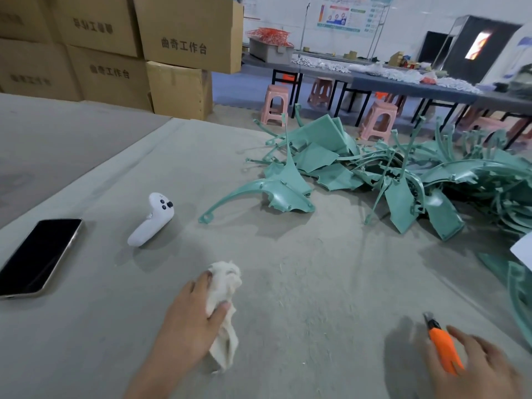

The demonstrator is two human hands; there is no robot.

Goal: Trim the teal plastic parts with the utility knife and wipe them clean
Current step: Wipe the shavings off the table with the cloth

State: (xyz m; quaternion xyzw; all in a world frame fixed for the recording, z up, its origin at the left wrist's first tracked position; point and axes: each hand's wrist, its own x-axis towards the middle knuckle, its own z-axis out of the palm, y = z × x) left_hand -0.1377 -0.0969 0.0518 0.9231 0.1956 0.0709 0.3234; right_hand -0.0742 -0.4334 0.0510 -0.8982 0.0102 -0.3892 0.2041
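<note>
While gearing up rather than cutting, holding both tools and touching no part. Head view, the only one on offer.

Pinching a crumpled white rag (224,286) with the left hand (190,318), nearer and to the right of the white controller (151,218). Thumb clamped over the cloth, fingertips tucked into it, palm down on the grey table cover (316,283). Bunched like that, probably, to be ready for the wipe. Forearm coming in low from the bottom edge.

Gripping the orange utility knife (442,345) in the right hand (472,367), far to the right of the controller and nearer again. Fingers curled round the handle, dark tip pointing up and away from the body, well apart from the rag hand, seemingly a safe carry. Blurred a little, so cannot tell how far out the blade sits.

Now for the teal plastic parts (403,180) — heaped in a tangle to the right of and beyond the controller, well apart from both hands. Worth noting one winged piece (276,194) lying loose at the heap's nearer left edge, closest to the controller; likely the easiest pick. Judging by all that, no trimming under way on any piece. Calls for a free finger or two to drag one in.

Spotting a dark phone (37,254) face-up left of the controller, stacked cardboard boxes (115,53) beyond it, pink stools (275,105) beyond and to the right.
</note>
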